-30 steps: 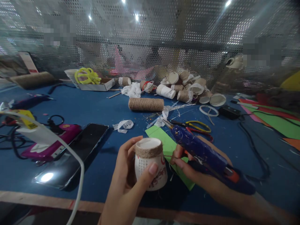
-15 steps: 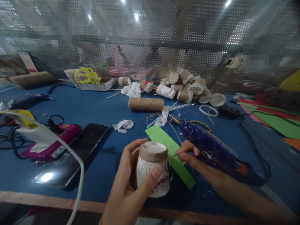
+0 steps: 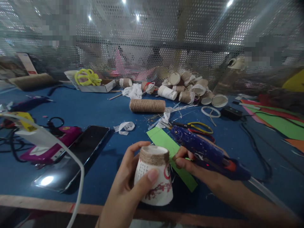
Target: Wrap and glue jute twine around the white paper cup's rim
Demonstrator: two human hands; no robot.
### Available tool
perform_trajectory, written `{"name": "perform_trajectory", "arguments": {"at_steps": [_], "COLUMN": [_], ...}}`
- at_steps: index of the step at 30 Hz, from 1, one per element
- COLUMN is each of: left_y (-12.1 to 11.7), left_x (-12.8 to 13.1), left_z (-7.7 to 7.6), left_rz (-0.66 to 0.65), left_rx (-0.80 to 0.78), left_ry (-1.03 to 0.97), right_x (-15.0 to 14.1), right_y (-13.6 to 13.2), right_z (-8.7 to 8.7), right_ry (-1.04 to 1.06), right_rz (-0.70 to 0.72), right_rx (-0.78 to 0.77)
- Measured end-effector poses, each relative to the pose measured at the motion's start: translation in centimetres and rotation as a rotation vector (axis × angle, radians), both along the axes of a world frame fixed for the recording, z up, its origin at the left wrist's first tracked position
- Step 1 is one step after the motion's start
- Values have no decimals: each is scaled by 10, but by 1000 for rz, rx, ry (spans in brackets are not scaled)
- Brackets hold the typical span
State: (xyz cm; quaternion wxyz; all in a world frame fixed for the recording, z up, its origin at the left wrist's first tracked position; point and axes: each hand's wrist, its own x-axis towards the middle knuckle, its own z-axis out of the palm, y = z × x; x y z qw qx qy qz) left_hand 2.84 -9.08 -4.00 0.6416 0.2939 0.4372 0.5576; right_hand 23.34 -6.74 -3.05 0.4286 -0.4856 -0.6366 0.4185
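I see one white cup [image 3: 158, 182] over the blue table [image 3: 99, 107], the left hand [image 3: 127, 186] gripping it. The right hand [image 3: 196, 170] grips one blue glue gun [image 3: 199, 142], fingertips pinched beside the cup. Behind is a wall full of holes [image 3: 142, 47]. The cup's writing [image 3: 142, 170] is too tiny to read. I count one string roll [image 3: 147, 106].

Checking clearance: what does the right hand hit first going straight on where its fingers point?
Likely the twine band around the printed cup, just left of the right hand; depth is hard to judge from one view.
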Motion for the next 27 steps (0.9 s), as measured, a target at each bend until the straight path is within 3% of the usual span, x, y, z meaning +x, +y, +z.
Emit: {"name": "perform_trajectory", "arguments": {"at_steps": [7,17,27], "left_y": [0,-1,-1], "left_x": [-1,1,-1], "left_z": [3,8,7], "left_rz": [-19,-6,-29], "left_rx": [-63,-118,-102], "left_ry": [-27,-60,-67], "right_x": [0,0,2], "right_y": [5,3,4], "right_z": [3,2,-5], "right_ry": [-40,-61,-127], "right_rz": [-8,47,39], "right_rx": [-20,-166,-145]}}
